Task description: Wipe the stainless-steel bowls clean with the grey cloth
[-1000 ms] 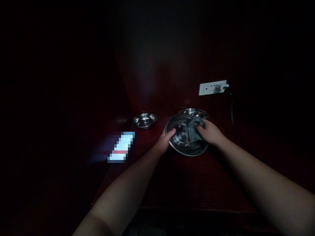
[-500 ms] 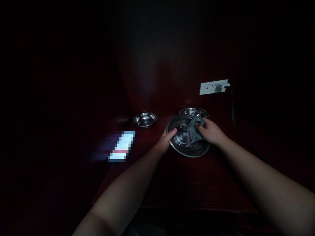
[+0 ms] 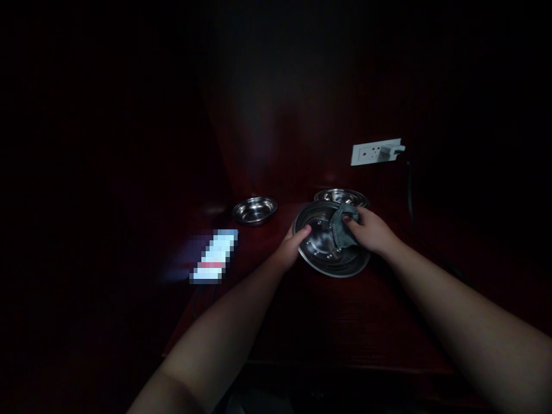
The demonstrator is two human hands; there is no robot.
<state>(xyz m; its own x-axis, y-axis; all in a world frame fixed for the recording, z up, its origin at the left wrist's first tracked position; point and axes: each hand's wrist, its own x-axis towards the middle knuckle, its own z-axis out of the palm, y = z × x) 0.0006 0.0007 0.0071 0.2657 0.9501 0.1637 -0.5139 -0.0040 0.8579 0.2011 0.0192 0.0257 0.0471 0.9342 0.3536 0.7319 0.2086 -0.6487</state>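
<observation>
A shiny steel bowl [image 3: 321, 261] is tilted toward me above the dark red tabletop. My left hand [image 3: 291, 247] grips its left rim, thumb over the inside edge and the other fingers hidden behind. In my right hand [image 3: 373, 230] is a grey-green cloth [image 3: 344, 227], pinched and pressed at the bowl's upper right inner side. Behind the held bowl stands another steel bowl [image 3: 340, 196], partly covered by it. A smaller steel bowl [image 3: 254, 211] sits farther left, apart from both hands.
A lit phone-like screen [image 3: 214, 257], pixelated, lies at the left of the tabletop [image 3: 328, 333], with a thin cable below it. On the back wall is a white socket plate [image 3: 366, 152] with a plug [image 3: 391, 150] and a hanging cord [image 3: 410, 195]. The surroundings are very dark.
Almost nothing differs. The view has shifted very slightly; both hands keep their holds on the bowl and the cloth.
</observation>
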